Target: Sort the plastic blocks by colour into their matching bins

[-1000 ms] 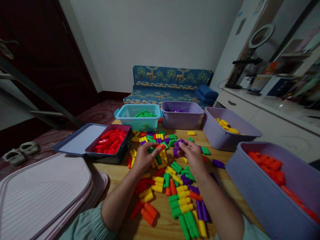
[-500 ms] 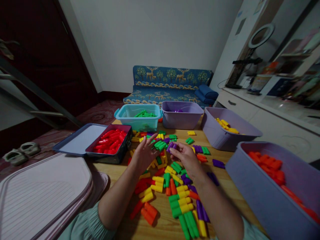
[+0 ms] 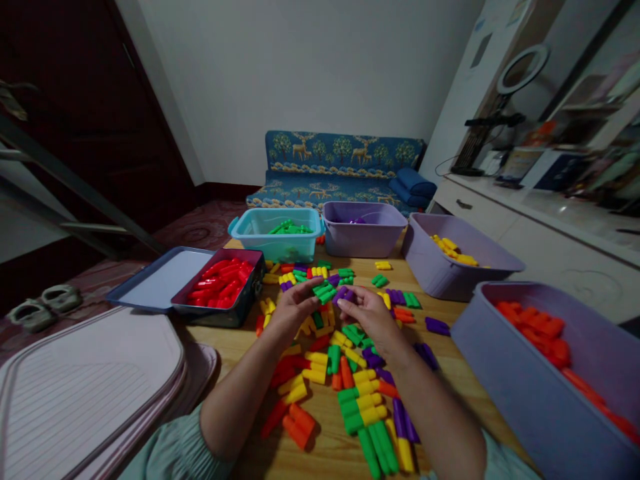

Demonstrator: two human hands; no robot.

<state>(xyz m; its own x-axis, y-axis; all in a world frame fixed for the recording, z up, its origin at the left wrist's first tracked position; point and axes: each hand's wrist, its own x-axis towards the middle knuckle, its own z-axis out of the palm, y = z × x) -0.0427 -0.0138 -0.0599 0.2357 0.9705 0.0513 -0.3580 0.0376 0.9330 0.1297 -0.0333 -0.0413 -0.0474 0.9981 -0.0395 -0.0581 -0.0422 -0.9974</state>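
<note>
Right grip (image 3: pixel 373 317) pinching a chunky purple block (image 3: pixel 344 293) above the littered tabletop (image 3: pixel 280 460), I see bare wood toward the nearest lavender bin (image 3: pixel 500 360) but cannot tell whether my left grip (image 3: pixel 291 312) holds the green block (image 3: pixel 324 293) alongside.

The right hand (image 3: pixel 373 317) partly covers the purple block (image 3: pixel 343 293); whether the left hand (image 3: pixel 293 310) grips the green block (image 3: pixel 325 292) cannot be told; the wall of the far purple bin (image 3: pixel 365 244) leaves only a sliver of its purple pieces (image 3: pixel 357 221) showing; the lower edge of the view cuts off both sleeves (image 3: pixel 187 440); the near bin (image 3: pixel 520 360) with orange pieces (image 3: pixel 537 330) runs past the right edge, the pale boards (image 3: pixel 90 367) past the left; clutter (image 3: pixel 595 150) on the cabinet (image 3: pixel 505 213) is too blurred to name.
</note>
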